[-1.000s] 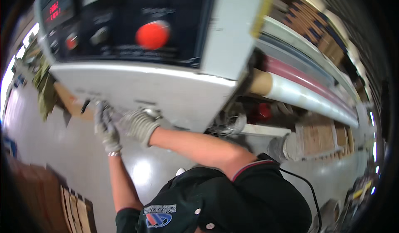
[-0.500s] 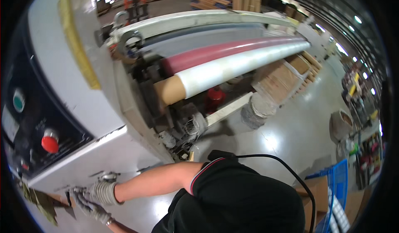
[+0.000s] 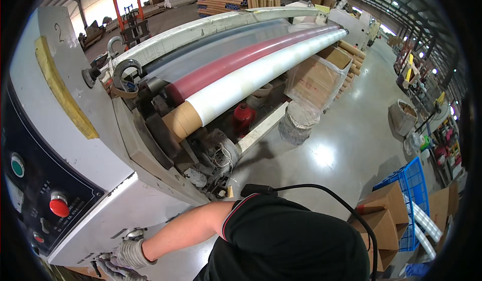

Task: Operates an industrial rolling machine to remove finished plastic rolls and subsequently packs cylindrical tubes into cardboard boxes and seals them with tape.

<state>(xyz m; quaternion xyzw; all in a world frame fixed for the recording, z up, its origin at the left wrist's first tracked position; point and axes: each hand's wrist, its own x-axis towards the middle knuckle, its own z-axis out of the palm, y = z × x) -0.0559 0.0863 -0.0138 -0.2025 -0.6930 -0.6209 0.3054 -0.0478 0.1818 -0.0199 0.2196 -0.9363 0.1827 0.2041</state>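
Note:
Both my hands wear grey knit gloves and sit at the lower left of the view, under the bottom edge of a white machine cabinet [image 3: 125,200]. My right hand [image 3: 129,253] reaches there on a bare forearm from a black sleeve and rests just below a small metal knob [image 3: 134,234]. My left hand [image 3: 106,272] lies lower, half cut off by the picture's rim, next to a brown cardboard piece [image 3: 75,272]. The fingers of both are too small and hidden to read. The cabinet's dark control panel [image 3: 35,200] carries a red button [image 3: 59,206] and a green one [image 3: 17,165].
Long rollers cross the machine: a white film roll on a cardboard core [image 3: 251,80], a red one [image 3: 241,60]. A red canister [image 3: 244,115] and a wrapped bin [image 3: 296,125] stand on the glossy floor. Cardboard boxes [image 3: 384,221] and a blue crate [image 3: 411,180] stand at right. A black cable [image 3: 321,193] runs over my shoulder.
The view has swung from the control panel up to the rollers and the hall. My hands have stayed together at the cabinet's lower edge, now at the frame's bottom left.

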